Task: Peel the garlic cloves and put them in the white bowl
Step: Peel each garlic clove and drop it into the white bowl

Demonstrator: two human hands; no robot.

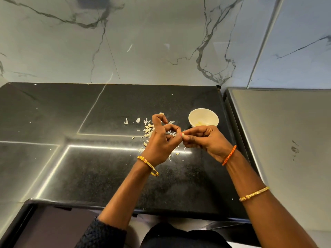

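A black stone counter [75, 167] is stretching across the view, with bright strips of light reflecting off its left half. Against it a veined marble wall [143, 42] is rising behind.

Near the counter's middle, loose garlic skins [148, 130] are lying scattered, with two stray flakes just to their left. Part of this litter is sitting hidden beneath the hands.

The left hand [161, 140], wearing a gold bangle [148, 165] at the wrist, is hovering over the skins with its fingers curled, thumb and forefinger pinching one end of a small garlic clove [183, 134]. Its little finger is sticking up, crooked.

The clove is sitting between the two hands, above the counter and just in front of the bowl; only a pale tip is showing, so how much skin is clinging to it cannot be told.

The right hand [206, 140] is meeting the left, its fingers clenched round the clove's other end. An orange thread band [229, 155] is circling its wrist and another gold bangle [254, 193] is sitting further up the forearm.

Just behind the right hand, the white bowl [203, 117] is standing upright, holding a few pale yellowish pieces at its bottom; the knuckles are covering its near edge.

At the far right a grey steel surface [286, 140] is adjoining the counter.
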